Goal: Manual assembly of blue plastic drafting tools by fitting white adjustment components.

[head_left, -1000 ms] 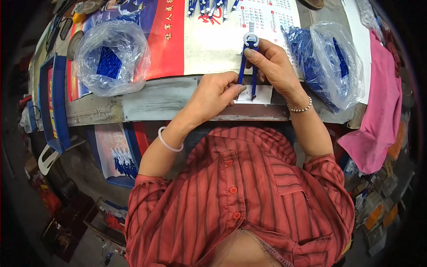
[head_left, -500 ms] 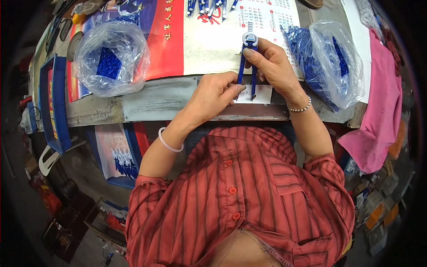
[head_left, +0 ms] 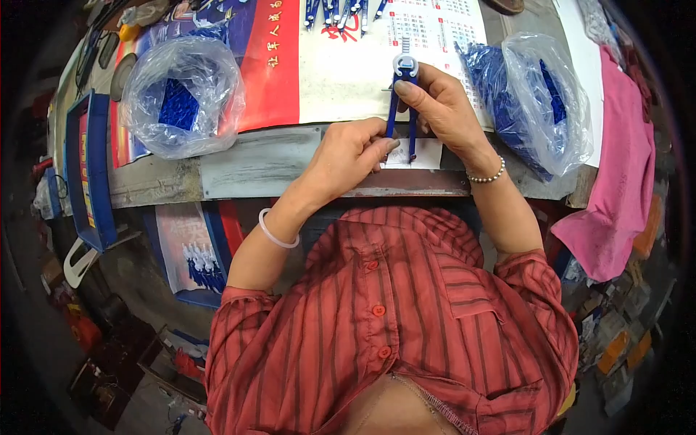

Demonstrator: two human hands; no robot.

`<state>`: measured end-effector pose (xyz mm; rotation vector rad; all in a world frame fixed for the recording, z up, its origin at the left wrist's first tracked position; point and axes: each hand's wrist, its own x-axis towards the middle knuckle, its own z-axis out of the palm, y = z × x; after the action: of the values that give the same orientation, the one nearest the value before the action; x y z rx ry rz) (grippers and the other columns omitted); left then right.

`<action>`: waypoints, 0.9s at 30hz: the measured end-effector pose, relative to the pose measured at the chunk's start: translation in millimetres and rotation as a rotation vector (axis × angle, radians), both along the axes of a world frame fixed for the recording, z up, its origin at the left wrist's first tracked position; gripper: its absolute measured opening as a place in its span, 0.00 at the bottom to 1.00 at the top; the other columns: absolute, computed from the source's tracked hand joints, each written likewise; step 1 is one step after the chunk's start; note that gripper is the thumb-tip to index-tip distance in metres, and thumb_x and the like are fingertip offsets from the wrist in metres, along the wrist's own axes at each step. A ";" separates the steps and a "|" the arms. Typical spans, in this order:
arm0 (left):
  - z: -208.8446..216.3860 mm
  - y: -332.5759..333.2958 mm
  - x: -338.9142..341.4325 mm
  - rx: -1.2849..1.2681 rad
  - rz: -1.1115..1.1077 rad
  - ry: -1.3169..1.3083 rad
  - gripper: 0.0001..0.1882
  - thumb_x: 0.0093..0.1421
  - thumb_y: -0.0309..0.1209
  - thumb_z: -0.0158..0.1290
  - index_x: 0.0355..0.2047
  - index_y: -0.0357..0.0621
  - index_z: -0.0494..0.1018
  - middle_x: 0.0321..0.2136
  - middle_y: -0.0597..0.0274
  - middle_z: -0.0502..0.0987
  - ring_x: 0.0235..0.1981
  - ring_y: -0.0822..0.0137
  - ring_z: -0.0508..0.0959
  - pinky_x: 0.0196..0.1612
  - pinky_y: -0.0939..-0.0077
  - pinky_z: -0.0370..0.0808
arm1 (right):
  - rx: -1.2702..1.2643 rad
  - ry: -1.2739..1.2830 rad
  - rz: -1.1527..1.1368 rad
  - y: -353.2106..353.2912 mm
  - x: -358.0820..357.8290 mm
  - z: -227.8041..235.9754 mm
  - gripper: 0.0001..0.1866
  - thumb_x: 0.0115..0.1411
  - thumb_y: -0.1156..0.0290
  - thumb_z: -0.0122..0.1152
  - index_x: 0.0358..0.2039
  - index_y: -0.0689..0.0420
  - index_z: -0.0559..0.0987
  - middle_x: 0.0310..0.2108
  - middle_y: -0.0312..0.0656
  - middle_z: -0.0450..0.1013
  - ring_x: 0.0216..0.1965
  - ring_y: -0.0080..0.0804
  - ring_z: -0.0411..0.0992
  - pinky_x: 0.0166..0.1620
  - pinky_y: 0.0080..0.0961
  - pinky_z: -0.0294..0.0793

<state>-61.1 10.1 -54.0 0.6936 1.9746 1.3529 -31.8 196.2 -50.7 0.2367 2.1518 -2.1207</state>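
Observation:
A drawing compass (head_left: pixel 405 67) with blue legs and a pale round head stands upright over the near edge of the table, its two legs a little apart. My right hand (head_left: pixel 451 109) grips it just below the head, thumb in front and fingers behind. The lower part of its left leg is pinched between the thumb and fingers of my left hand (head_left: pixel 351 155), which cover that leg's tip. The other leg's tip rests over or just above a small white paper (head_left: pixel 429 154); contact is unclear.
Open plastic bags of blue parts stand left (head_left: pixel 217 98) and right (head_left: pixel 580 119). Several finished-looking compasses (head_left: pixel 335 13) lie on the poster (head_left: pixel 341 87) at the back. A blue tray (head_left: pixel 90 170), a pink cloth (head_left: pixel 616 181) and a lower box of blue-and-white parts (head_left: pixel 203 264) flank the table.
My right hand and the compass have shifted very slightly left. The free leg has moved a little toward the held leg. My left hand keeps its pinch in nearly the same place.

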 end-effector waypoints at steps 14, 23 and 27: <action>-0.7 -0.5 0.6 0.030 -0.006 0.007 0.07 0.57 0.27 0.52 0.25 0.35 0.71 0.14 0.59 0.72 0.16 0.72 0.74 0.20 0.77 0.69 | -0.006 0.101 -0.017 -2.6 1.1 0.9 0.16 0.60 0.61 0.58 0.42 0.59 0.74 0.23 0.31 0.71 0.15 0.09 0.60 0.17 0.07 0.57; 5.5 -5.1 4.2 0.019 -0.016 -0.023 0.06 0.58 0.27 0.52 0.31 0.35 0.73 0.17 0.63 0.73 0.17 0.77 0.72 0.22 0.80 0.69 | 0.100 0.054 -0.065 1.6 9.1 18.1 0.14 0.59 0.70 0.55 0.43 0.65 0.71 0.24 0.34 0.71 0.16 0.13 0.62 0.19 0.13 0.62; 36.5 -15.2 22.5 0.021 -0.049 -0.212 0.07 0.59 0.27 0.51 0.34 0.36 0.74 0.18 0.68 0.73 0.19 0.80 0.71 0.22 0.85 0.68 | -0.073 -0.144 -0.010 2.2 52.3 41.5 0.15 0.58 0.74 0.55 0.45 0.66 0.69 0.26 0.37 0.71 0.19 0.16 0.66 0.21 0.13 0.66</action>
<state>-38.6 -5.1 -17.5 0.5790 1.7673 1.3602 20.5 198.4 -9.2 0.3809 1.9939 -2.1130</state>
